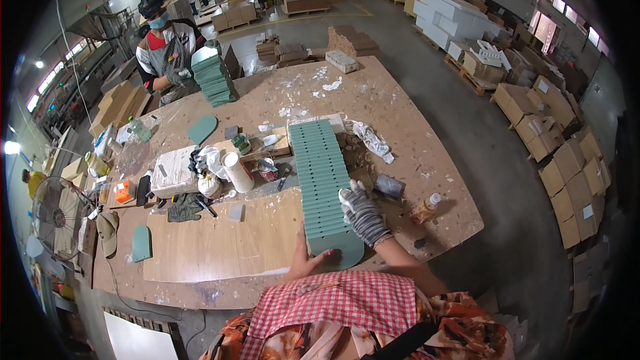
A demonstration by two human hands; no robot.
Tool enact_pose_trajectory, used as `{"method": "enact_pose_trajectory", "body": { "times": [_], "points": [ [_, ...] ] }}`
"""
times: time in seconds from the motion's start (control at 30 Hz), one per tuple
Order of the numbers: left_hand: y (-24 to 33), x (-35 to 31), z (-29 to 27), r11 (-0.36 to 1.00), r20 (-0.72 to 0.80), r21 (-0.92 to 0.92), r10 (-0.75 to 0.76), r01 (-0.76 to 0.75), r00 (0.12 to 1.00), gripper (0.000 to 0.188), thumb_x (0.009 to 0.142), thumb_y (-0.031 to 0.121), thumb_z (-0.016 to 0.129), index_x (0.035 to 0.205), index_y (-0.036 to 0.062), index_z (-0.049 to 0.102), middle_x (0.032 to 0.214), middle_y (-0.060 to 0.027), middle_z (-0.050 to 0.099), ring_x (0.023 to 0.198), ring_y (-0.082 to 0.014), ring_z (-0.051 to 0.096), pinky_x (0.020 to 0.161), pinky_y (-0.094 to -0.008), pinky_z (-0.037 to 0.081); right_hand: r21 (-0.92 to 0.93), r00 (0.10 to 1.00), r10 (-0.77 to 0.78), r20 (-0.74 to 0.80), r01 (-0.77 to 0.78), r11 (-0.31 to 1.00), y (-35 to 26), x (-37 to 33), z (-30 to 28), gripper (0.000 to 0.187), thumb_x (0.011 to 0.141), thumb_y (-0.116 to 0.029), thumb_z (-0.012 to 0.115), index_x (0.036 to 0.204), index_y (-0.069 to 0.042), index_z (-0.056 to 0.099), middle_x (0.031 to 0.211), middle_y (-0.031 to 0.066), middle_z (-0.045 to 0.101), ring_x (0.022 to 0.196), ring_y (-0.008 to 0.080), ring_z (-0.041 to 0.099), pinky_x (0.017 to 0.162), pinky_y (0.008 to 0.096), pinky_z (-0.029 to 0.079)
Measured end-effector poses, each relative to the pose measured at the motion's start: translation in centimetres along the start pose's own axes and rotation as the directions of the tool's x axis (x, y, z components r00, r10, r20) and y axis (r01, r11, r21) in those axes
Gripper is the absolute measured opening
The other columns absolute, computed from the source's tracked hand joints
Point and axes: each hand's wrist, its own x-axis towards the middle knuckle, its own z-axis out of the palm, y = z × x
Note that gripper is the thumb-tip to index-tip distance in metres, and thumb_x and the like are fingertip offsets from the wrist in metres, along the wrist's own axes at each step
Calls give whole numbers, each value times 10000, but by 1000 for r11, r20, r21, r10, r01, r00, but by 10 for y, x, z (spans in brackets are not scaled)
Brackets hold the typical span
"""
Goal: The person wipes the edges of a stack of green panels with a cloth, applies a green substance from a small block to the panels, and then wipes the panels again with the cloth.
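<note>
Through the head camera I have the bare left hand (pixel 308 258) at the near end of a long row of overlapping green panels (pixel 321 173). Its thumb lies over the nearest panel (pixel 345 251), which has rounded corners, and its forefinger runs along the left edge, thumb and finger spread wide; the other fingers are hidden, so I cannot tell whether it grips. The right hand (pixel 363 215), in a striped grey glove, touches the row's right edge just beyond the left hand, its fingers bent and fairly narrow; I cannot tell whether they pinch a panel. The row stretches away from me between and beyond both hands.

Just past the right hand I see a dark grey block (pixel 389 187), and to its right a bottle of orange liquid (pixel 425 208). Farther out lies a crumpled white cloth (pixel 373 141). Left of the left hand, a wood-grain board (pixel 227 243) lies flat, with a small grey block (pixel 236 213) on it, and farther left a loose green panel (pixel 141 243). Well beyond the left hand, across the table (pixel 427 140), a masked co-worker (pixel 167 53) stands beside a tall green stack (pixel 213 79).
</note>
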Motion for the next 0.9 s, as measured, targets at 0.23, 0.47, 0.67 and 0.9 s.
{"method": "enact_pose_trajectory", "body": {
  "times": [0.23,0.47,0.67,0.9],
  "points": [
    [-2,-13,3,996,-18,-51,-80,78,997,1029,757,222,774,1473,-51,88,1484,-261,242,1371,-348,283,1132,-379,224,-447,996,-35,78,67,892,-2,-8,-2,464,926,-193,545,1368,-87,451,1425,165,406,1301,285,389,1075,377,332],
    [15,-39,-22,972,-71,-191,-152,136,986,943,793,-11,707,1519,163,130,1543,-76,217,1386,-212,238,867,-290,513,-74,934,-45,354,76,994,-92,17,-75,391,955,-69,437,1344,-97,453,1183,10,576,1024,153,528,832,291,461],
    [-23,-26,-32,980,-1,-190,-68,67,998,957,754,-7,732,1506,52,144,1555,-173,176,1441,-291,165,1157,-399,127,-609,713,-699,55,579,542,-187,38,-292,278,827,-68,586,1104,-45,585,1002,97,593,936,242,583,858,343,508],
    [-48,-49,-33,956,-95,-288,-93,62,991,984,732,87,790,1484,-5,161,1525,-211,216,1413,-302,234,1124,-386,259,-872,234,-972,1,-475,-116,-305,-169,-442,220,923,-182,528,1099,-82,614,961,76,628,757,146,581,681,292,490]
  ]
}}
